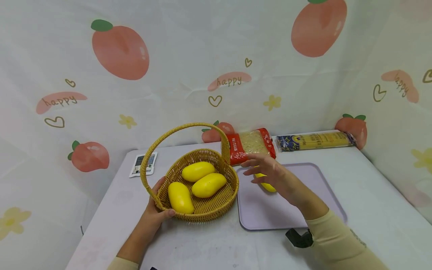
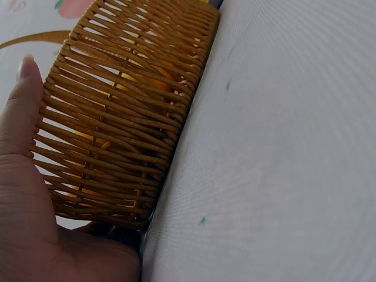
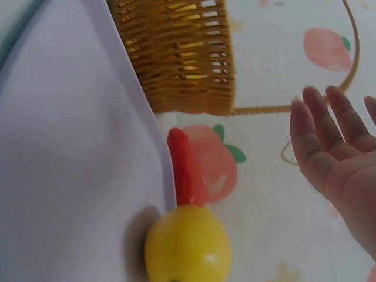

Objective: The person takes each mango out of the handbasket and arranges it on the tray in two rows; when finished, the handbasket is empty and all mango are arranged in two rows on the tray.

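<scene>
A wicker basket (image 1: 216,214) with a tall hoop handle stands on the table with three yellow mangoes (image 1: 209,185) inside. My left hand (image 1: 156,215) grips its near left side, thumb at the rim; in the left wrist view the thumb (image 2: 22,111) lies along the woven wall. Over the lilac tray (image 1: 270,217), my right hand (image 1: 275,176) hovers with fingers extended, holding nothing. Beneath it another yellow mango (image 1: 268,186) lies on the tray, partly hidden by that hand. The right wrist view shows this mango (image 3: 188,247) apart from the fingers.
Behind the basket and tray lie a red-edged clear food packet (image 1: 253,144) and a long pack of noodles (image 1: 315,141). A small white pouch (image 1: 144,164) is at the back left. A black object (image 1: 299,238) is by the right sleeve. Patterned cloth (image 1: 189,101) closes off the back.
</scene>
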Demonstrator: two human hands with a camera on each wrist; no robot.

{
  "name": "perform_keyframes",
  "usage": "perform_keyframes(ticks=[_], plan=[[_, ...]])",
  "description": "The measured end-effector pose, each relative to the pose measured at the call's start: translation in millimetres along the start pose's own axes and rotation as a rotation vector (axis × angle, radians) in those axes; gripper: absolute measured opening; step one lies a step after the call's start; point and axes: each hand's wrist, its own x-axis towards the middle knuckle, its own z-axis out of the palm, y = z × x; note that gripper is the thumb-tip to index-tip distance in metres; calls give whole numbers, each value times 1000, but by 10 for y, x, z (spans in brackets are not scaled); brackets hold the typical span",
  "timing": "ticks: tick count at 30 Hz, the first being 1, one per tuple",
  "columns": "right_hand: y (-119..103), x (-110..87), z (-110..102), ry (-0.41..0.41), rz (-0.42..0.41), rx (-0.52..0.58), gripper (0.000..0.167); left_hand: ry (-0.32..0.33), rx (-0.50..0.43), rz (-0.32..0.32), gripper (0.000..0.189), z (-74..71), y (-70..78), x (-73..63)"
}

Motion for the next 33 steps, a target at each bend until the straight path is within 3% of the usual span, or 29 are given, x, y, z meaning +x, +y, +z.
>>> perform_keyframes(ticks=[5,21,25,33], plan=[[81,45,92,-57,-32,57,71,5,7,-6,108,-2,7,2],[152,175,392,-79,-13,90,75,13,3,-7,108,28,19,4],[161,251,439,-81,-22,105,72,14,-7,-3,108,28,20,0],[197,479,514,-79,6,119,82,14,-10,-14,108,17,14,-8]])
